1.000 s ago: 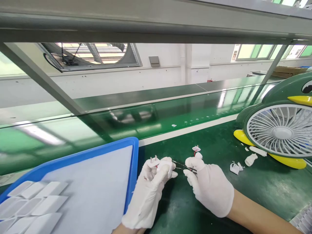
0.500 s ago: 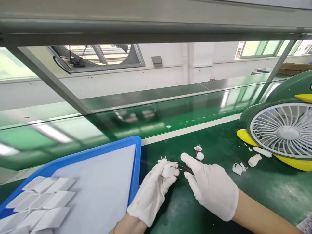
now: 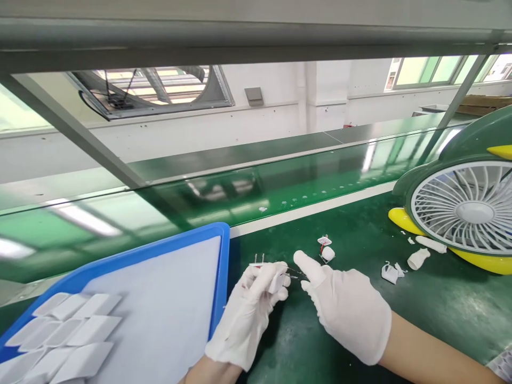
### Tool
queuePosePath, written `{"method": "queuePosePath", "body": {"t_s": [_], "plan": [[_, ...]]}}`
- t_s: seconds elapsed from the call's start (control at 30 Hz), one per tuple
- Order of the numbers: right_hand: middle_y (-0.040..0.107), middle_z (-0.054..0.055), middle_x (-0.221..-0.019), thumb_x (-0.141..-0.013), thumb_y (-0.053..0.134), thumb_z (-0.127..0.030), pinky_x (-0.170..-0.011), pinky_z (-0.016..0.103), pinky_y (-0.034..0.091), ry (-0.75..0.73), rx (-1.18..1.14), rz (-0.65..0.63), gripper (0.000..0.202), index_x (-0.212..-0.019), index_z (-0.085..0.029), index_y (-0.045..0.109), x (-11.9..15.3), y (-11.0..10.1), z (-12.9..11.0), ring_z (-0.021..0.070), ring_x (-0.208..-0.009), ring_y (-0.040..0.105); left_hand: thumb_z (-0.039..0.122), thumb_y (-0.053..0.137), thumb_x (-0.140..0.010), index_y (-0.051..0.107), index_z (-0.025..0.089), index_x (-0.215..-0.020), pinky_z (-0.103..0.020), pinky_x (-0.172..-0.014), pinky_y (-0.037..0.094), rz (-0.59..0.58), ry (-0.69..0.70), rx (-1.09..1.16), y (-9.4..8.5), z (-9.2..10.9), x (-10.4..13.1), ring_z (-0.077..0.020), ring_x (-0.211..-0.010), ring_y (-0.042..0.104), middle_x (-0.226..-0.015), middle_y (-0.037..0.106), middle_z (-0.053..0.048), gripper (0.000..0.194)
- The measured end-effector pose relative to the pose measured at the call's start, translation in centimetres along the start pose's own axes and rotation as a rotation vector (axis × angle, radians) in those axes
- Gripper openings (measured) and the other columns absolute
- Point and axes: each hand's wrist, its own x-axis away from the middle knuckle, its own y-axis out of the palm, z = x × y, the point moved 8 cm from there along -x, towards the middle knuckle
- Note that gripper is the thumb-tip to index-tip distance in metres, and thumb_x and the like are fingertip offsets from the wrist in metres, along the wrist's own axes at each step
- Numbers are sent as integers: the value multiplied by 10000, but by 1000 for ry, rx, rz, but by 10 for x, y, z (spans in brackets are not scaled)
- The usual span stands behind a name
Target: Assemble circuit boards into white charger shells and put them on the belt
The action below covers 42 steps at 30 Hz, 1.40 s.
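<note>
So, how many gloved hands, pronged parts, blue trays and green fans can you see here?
Gloved hands: 2 (left hand, right hand)
Pronged parts: 2 (held part, part on the bench)
Blue tray: 1
Green fan: 1
Total: 6

"Home or factory?"
"Looks like a factory workshop: long green worktop (image 3: 448,320) across the frame, metal shelf (image 3: 256,32) along the top."
"And lower left?"
"A blue tray (image 3: 223,261) with rows of matching white parts (image 3: 88,332)."
</note>
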Motion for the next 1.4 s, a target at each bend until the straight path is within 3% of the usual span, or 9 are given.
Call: {"method": "queuePosePath", "body": {"t_s": [0.23, 0.53, 0.73, 0.83, 0.93, 1.07, 1.17, 1.3, 1.4], "plan": [[536, -36, -512, -821, 620, -254, -381, 279, 137, -21, 17, -12, 507, -1303, -130, 519, -4, 5, -2, 123, -321, 495, 367, 807, -677, 390, 217, -612, -241, -560, 441, -23, 149, -74, 5, 11, 3, -124, -559, 504, -564, 472, 66, 448], [560, -30, -516, -869, 559, -248, -403, 287, 126, -5, -7, -60, 490, -1339, -137, 475, -4, 12, 0, 147, -346, 534, 421, 786, -688, 465, 197, -603, -220, -553, 462, -1, 220, -169, 0, 14, 3, -124, -565, 543, -554, 524, 48, 401], [654, -20, -612, -881, 544, -223, -384, 280, 134, -35, -150, -253, 523, -1379, -165, 396, -6, 19, 5, 154, -378, 573, 174, 740, -738, 620, 146, -749, -240, -631, 600, 120, -32, 74, -9, 0, -1, -169, -751, 666, -767, 659, -29, 123], [708, -21, -741, -868, 526, -199, -391, 292, 209, -31, -278, -165, 538, -1378, -176, 356, -4, 5, 11, 166, -410, 590, 140, 557, -864, 631, 101, -755, -191, -519, 587, 124, -165, 188, -4, -4, -1, -127, -604, 653, -831, 698, -103, 138], [677, -59, -645, -882, 494, -215, -409, 293, 278, 5, -388, -34, 481, -1346, -178, 372, -2, -5, 19, 164, -390, 566, 136, 509, -871, 616, 93, -762, -195, -439, 553, 75, -219, 289, 4, -4, 2, -125, -508, 624, -789, 699, -120, 159], [706, -23, -724, -965, 388, -266, -427, 287, 327, -6, -435, 52, 265, -1199, -207, 497, 1, 0, 17, 163, -482, 635, 110, 540, -837, 618, 89, -964, -198, -454, 539, -6, -260, 389, 13, -6, 6, -141, -552, 640, -757, 674, -103, 151], [728, 21, -844, -1003, 299, -278, -441, 293, 337, -26, -390, 81, 286, -1143, -208, 539, 3, 6, 12, 172, -554, 670, 140, 524, -868, 596, 71, -1057, -190, -501, 560, -17, -307, 421, 15, -8, 8, -143, -605, 661, -783, 663, -110, 214], [692, 25, -754, -974, 347, -274, -448, 279, 338, 63, -235, -20, 330, -1219, -202, 557, -2, 16, 29, 159, -489, 612, 178, 514, -890, 615, 82, -1007, -201, -566, 589, -42, -331, 412, 15, -8, 6, -137, -622, 669, -824, 671, -103, 182], [652, 80, -801, -919, 392, -168, -437, 279, 311, 238, 13, -251, 430, -1337, -153, 494, -8, 42, 69, 192, -561, 614, 192, 547, -871, 637, 93, -962, -199, -573, 587, -35, -346, 399, 15, -10, 5, -132, -624, 664, -825, 670, -87, 162]]}}
